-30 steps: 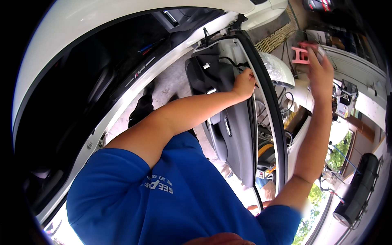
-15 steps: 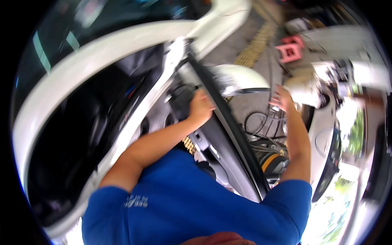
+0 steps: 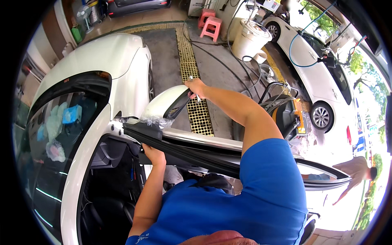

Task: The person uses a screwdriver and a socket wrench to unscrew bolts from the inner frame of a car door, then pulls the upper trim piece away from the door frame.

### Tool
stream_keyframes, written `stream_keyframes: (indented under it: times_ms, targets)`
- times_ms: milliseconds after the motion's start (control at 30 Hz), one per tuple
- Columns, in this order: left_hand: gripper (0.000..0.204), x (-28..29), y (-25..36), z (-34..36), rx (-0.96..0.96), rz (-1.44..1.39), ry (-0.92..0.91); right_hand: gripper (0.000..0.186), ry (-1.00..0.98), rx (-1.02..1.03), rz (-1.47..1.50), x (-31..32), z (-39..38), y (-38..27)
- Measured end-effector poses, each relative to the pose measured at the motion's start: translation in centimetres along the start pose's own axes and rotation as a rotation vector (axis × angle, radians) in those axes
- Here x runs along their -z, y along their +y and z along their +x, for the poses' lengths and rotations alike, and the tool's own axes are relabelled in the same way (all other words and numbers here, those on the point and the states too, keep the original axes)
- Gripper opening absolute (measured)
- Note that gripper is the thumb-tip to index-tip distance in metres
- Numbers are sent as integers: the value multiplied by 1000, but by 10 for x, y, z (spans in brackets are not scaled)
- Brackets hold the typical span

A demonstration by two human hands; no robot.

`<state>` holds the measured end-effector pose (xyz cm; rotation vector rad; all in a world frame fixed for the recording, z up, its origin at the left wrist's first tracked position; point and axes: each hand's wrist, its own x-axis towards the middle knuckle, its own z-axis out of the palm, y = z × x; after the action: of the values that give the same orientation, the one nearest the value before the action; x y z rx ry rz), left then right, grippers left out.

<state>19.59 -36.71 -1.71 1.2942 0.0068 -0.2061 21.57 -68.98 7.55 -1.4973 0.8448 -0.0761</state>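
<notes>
A white car door (image 3: 196, 157) stands open across the middle, its black window seal running from the hinge side toward the right. On it sits a white side mirror (image 3: 163, 104), with crinkled clear plastic film (image 3: 157, 120) about its base. My right hand (image 3: 196, 87) is closed round a slim silver metal tool (image 3: 198, 98) at the mirror's outer end; the tool's exact kind is unclear. My left hand (image 3: 154, 155) is closed at the door's inner front corner, against the dark trim. A small shiny bit shows by its fingertips, but what they hold is hidden.
The white car's windscreen (image 3: 61, 134) and body lie left. Beyond the door are yellow floor grating (image 3: 190, 65), red stools (image 3: 211, 28), a white bucket (image 3: 250, 38), hoses and a black-and-orange machine (image 3: 290, 118). Another white car (image 3: 310, 61) and a person (image 3: 355, 173) are at right.
My left hand has gone from the upper door to its inner front corner. My right hand, fingers spread before, now reaches the mirror holding the silver tool. The view has turned toward the car's front.
</notes>
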Motion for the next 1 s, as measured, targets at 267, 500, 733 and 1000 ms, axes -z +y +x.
stream_keyframes:
  times_ms: [267,500,733,1000]
  targets:
    - [37,-9,-8,3,-155,236,95,25,65,-7,-67,-7,8,9]
    - [41,-9,2,-4,-213,242,108,27,58,54,-66,-8,5,9]
    - [33,-10,4,-5,-158,268,91,27,71,77,-93,-6,7,10]
    - [22,-30,36,-14,180,-272,131,26,82,86,-107,-6,7,6]
